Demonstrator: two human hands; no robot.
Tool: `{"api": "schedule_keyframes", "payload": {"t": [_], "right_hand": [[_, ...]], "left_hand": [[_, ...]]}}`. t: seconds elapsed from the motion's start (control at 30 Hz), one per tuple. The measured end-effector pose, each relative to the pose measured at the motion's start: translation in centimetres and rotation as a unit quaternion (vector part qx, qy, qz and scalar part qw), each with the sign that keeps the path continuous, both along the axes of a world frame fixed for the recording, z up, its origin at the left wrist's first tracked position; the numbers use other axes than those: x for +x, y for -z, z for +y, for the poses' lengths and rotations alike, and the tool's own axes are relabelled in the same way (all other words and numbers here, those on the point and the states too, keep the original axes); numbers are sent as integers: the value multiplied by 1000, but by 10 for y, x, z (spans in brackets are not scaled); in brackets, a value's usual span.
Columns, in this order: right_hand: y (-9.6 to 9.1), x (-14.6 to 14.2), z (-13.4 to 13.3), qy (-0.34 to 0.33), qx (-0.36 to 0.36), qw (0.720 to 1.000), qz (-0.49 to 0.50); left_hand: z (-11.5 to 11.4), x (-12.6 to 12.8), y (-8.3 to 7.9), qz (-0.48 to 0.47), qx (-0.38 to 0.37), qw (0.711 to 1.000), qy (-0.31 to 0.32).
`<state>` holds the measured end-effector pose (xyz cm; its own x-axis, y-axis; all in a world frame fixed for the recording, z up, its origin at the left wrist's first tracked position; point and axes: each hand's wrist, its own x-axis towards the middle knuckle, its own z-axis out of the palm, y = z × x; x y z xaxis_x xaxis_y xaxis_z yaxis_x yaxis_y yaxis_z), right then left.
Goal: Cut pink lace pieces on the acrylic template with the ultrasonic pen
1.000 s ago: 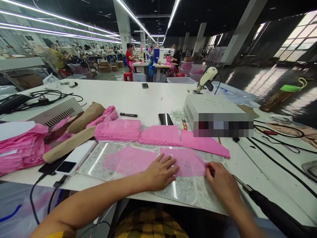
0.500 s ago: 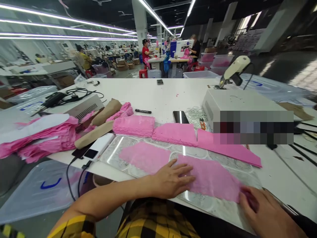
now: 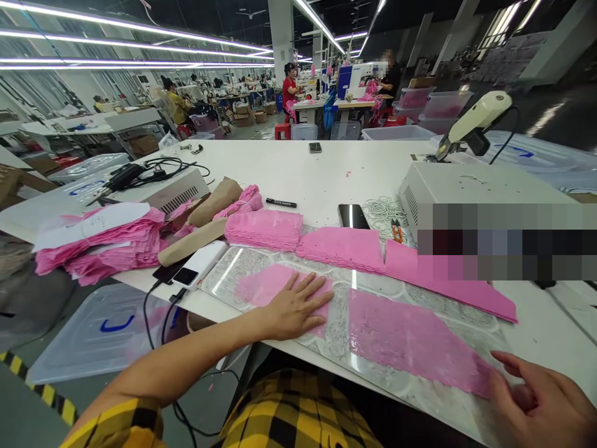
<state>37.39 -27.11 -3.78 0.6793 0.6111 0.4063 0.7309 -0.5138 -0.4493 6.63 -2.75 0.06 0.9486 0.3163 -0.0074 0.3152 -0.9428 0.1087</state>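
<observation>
My left hand [image 3: 298,306] lies flat with fingers spread on a thin pink fabric piece [image 3: 261,283], covering part of it. To its right, a second pink fabric piece [image 3: 410,333] is spread out on a clear, pale-patterned sheet [image 3: 340,348]. My right hand [image 3: 543,395] is at that piece's right end. Its thumb and index finger are apart beside the edge, the other fingers curled; whether the thumb touches the cloth is hard to tell. Behind the pieces run a left pink stack [image 3: 264,229], a middle pink stack [image 3: 342,249] and a right pink stack [image 3: 452,277].
A phone [image 3: 353,216], a tangle of thread [image 3: 385,213], orange-handled snips [image 3: 397,230] and a marker [image 3: 281,203] lie behind the stacks. At left are a white power bank [image 3: 200,264] and a pink bundle [image 3: 116,242]. A machine [image 3: 476,124] stands back right; co-workers are farther off.
My left hand has moved left, off the right-hand piece and onto the left one. My right hand's thumb and index finger have spread apart at the fabric's end. The view has shifted.
</observation>
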Motion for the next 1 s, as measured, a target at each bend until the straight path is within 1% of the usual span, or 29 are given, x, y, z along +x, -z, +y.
{"api": "schedule_keyframes", "payload": {"t": [0.07,0.1,0.17,0.27,0.33,0.43,0.47,0.53,0.6,0.73,0.8,0.87,0.93,1.0], "right_hand": [[-16,-2,8,14,-2,1000,-18],[-23,-1,13,8,-11,1000,-10],[-33,2,24,17,-7,1000,14],[-40,9,35,23,-10,999,39],[-40,14,37,23,-19,999,40],[-38,25,35,32,-34,998,43],[-39,30,34,34,-35,998,48],[-40,41,31,33,-31,997,58],[-41,53,30,33,-27,997,70],[-44,66,39,30,-24,995,92],[-44,67,51,-3,-6,995,99],[-43,64,66,-57,13,993,107],[-40,61,81,-101,16,988,115],[-36,56,94,-130,14,984,119]], "left_hand": [[0,8,-5,-13,7,1000,1],[3,14,-9,-21,7,1000,3],[10,36,-21,-34,-4,999,11],[22,89,-40,-44,-25,998,32],[28,130,-47,-44,-30,998,45],[36,185,-47,-32,-43,997,57],[39,199,-45,-24,-49,997,61],[44,218,-40,-7,-61,996,69],[49,228,-37,4,-72,994,79],[59,232,-34,17,-82,991,102],[61,232,-33,21,-79,991,108],[62,233,-31,23,-72,991,109],[60,234,-30,23,-63,992,110],[58,236,-28,21,-56,992,110]]}}
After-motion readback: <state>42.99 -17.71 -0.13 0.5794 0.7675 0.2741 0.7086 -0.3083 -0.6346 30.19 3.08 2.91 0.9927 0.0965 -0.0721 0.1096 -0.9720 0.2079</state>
